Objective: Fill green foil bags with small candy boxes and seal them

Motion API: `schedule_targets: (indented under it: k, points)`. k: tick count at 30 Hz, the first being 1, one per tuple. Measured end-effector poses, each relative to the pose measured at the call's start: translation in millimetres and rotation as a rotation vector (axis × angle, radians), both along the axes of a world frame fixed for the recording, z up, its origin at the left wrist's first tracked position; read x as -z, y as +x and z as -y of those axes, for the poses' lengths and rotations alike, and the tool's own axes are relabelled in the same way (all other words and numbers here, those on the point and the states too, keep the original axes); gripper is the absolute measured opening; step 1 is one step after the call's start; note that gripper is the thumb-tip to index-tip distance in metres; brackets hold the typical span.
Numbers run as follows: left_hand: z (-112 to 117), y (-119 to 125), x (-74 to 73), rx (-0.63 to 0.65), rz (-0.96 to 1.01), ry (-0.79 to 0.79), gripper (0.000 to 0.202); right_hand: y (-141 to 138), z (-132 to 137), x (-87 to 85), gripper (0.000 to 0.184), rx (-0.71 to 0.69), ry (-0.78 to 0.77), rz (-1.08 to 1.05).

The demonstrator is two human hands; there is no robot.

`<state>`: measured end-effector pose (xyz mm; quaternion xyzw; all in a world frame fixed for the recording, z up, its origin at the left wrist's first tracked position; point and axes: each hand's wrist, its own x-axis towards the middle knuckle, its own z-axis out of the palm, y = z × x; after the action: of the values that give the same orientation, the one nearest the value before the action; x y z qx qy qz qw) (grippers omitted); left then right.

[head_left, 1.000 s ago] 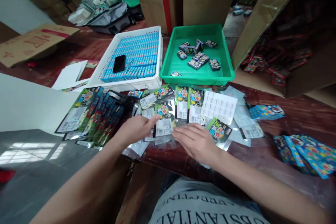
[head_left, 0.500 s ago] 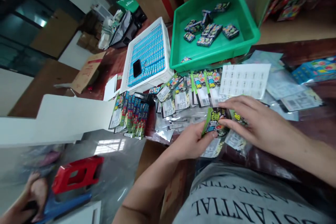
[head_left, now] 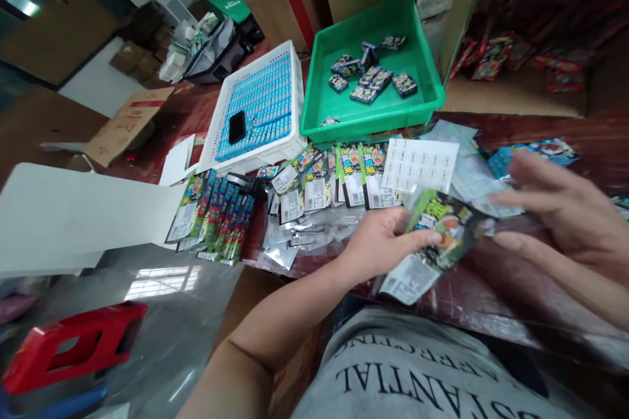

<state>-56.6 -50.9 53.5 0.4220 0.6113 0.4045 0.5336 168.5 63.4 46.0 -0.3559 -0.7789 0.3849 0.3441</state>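
My left hand (head_left: 383, 242) pinches a printed plastic packet (head_left: 445, 229) with a green edge, a colourful front and a pale label panel, tilted above the table's front edge. Its thumb lies across the packet's face. To the right, my right hand (head_left: 565, 222) is blurred, with thumb and fingers spread apart near the packet's right end; contact there is unclear. Behind the packet lies a white sheet of round stickers (head_left: 421, 163). Similar packets (head_left: 351, 173) overlap in a row to its left, with clear plastic sleeves (head_left: 314, 232) in front of them.
A green tray (head_left: 368, 119) contains several small dark boxes. Beside it, a white basket (head_left: 255, 158) of blue packs has a black phone (head_left: 237, 127) on top. More packets (head_left: 216, 216) stand at the table's left edge. Blue packs (head_left: 555, 149) lie at right. A red stool (head_left: 73, 347) is on the floor.
My right hand has come away from the packet's face to the right and its fingers have spread. The left hand now has the packet raised and tilted. The whole view has shifted.
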Motion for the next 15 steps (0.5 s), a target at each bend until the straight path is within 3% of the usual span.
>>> schedule_targets:
  k: [2,4,8,11,15]
  points:
    - [-7.5,11.5,12.4,-0.164,0.023,0.059,0.034,-15.5,21.4,12.4,0.055,0.034,-0.160,-0.077]
    - [-11.6,23.6,27.5,-0.278,-0.042,0.100,0.036,-32.4,41.7,30.7,0.057,0.147,-0.247,-0.022]
    - [-8.2,36.6,50.7,-0.369,-0.391,0.099,0.034,-51.4,62.1,62.3,0.045,0.359,-0.163,0.269]
    - [-10.5,30.4,59.8,-0.426,-0.456,0.159,0.028,-51.2,60.9,67.1,0.041,0.244,-0.174,0.193]
    - [-24.8,24.7,62.2,-0.530,-0.420,0.228,0.025,-48.5,64.6,58.9,0.047,0.121,-0.211,0.227]
